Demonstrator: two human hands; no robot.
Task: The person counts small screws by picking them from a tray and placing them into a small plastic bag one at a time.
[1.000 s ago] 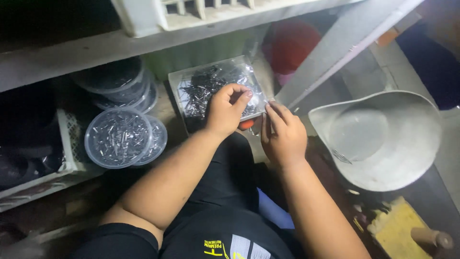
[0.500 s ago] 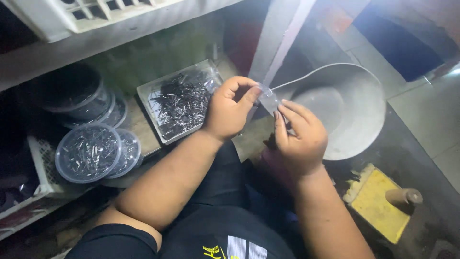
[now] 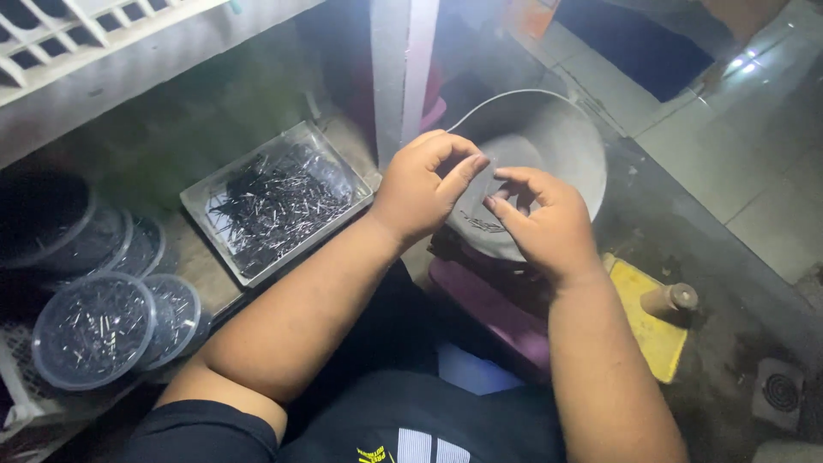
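Observation:
My left hand [image 3: 427, 187] and my right hand [image 3: 542, 225] meet over a grey metal bowl [image 3: 561, 137]. Together they pinch a small clear plastic bag [image 3: 476, 204] that has a few dark nails lying in its bottom. The left fingers hold the bag's top edge and the right fingers hold its side. A clear rectangular tray [image 3: 276, 200] full of dark nails lies on the shelf just left of my left hand.
Round clear tubs of nails [image 3: 93, 329] are stacked at the lower left beside a white basket. A grey upright post [image 3: 403, 64] rises behind my hands. A yellow block with a wooden handle [image 3: 658, 319] lies on the dark floor at right, near a floor drain [image 3: 780, 393].
My hands have moved away from the nail tray to above the grey bowl, carrying the small bag. The view has swung rightward.

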